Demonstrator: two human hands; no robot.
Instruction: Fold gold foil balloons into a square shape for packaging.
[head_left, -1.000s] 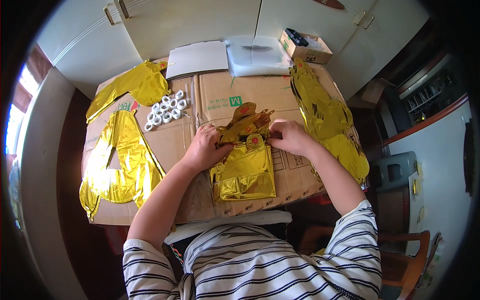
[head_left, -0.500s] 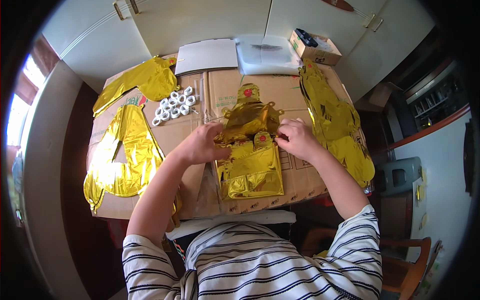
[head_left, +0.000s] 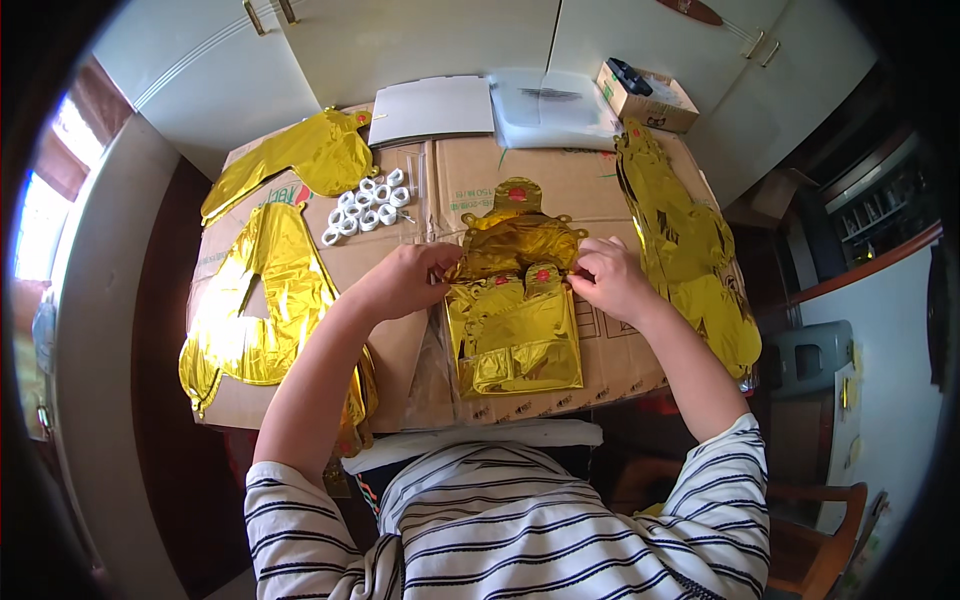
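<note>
A folded gold foil balloon (head_left: 520,338) lies in front of me on the cardboard, its upper part (head_left: 515,240) loose and creased, with small tabs along the edges and red round marks. My left hand (head_left: 408,280) pinches the left edge of this upper part, at the fold. Across from it, my right hand (head_left: 612,276) pinches the right edge between thumb and fingertips. Flat gold foil balloons lie to both sides: one by my left forearm (head_left: 262,310), another at the far left (head_left: 300,160), and a long stack on the right (head_left: 685,240).
Several white ribbon rolls (head_left: 368,205) sit beyond my left hand. At the back of the cardboard-covered table (head_left: 400,350) are a grey-white board (head_left: 432,108), clear plastic sheets (head_left: 550,105) and a small box (head_left: 650,98) holding a black object. White cabinets stand behind; a grey stool is at right.
My left hand has gone from spread fingers above the foil to a pinch at its left edge. The balloon's upper part has come slightly nearer me. The whole view has shifted a little.
</note>
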